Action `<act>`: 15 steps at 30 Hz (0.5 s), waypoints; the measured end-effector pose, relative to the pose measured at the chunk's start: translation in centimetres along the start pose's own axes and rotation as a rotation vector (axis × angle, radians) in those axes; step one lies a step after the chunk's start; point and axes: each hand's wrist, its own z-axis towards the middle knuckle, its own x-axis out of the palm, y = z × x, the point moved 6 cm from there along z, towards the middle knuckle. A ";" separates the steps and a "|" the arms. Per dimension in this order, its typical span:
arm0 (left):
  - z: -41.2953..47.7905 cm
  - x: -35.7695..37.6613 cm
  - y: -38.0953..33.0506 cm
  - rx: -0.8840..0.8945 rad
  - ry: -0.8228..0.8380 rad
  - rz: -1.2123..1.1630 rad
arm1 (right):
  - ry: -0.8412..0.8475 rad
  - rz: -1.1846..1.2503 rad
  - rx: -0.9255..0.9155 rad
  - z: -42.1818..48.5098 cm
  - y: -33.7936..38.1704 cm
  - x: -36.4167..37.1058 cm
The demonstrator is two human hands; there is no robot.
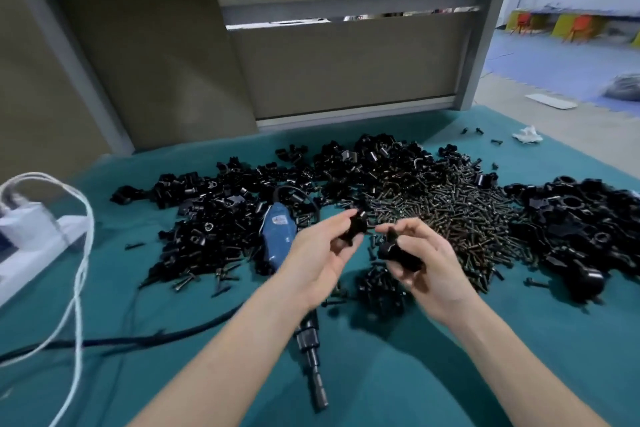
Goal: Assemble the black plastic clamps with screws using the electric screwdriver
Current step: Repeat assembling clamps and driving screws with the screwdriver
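Note:
My left hand (pixel 320 260) pinches a small black clamp piece (pixel 355 227) between thumb and fingers. My right hand (pixel 426 267) grips another black clamp part (pixel 398 253), and its fingertips come close to the left hand's piece. Both hands hover above the teal cloth, in front of the screw pile (pixel 450 215). The blue electric screwdriver (pixel 278 236) lies on the cloth under my left forearm, and its black tip (pixel 315 367) points toward me.
Heaps of black clamp parts lie at the left (pixel 201 218), the back (pixel 374 159) and the right (pixel 581 218). A white power strip (pixel 38 239) with white cables sits at the left edge. A black cable (pixel 138 340) crosses the teal cloth (pixel 450 374). Grey partition panels stand behind.

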 end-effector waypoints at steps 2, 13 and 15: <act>-2.0 -1.0 1.0 0.044 0.017 0.048 | 0.054 -0.095 -0.003 -0.8 -0.4 1.3; -5.0 -1.8 2.8 0.388 0.247 0.616 | 0.138 -0.015 0.020 -1.1 -0.5 2.1; -5.0 -1.9 2.5 0.445 0.229 0.666 | 0.156 0.008 0.031 -1.2 -0.6 2.2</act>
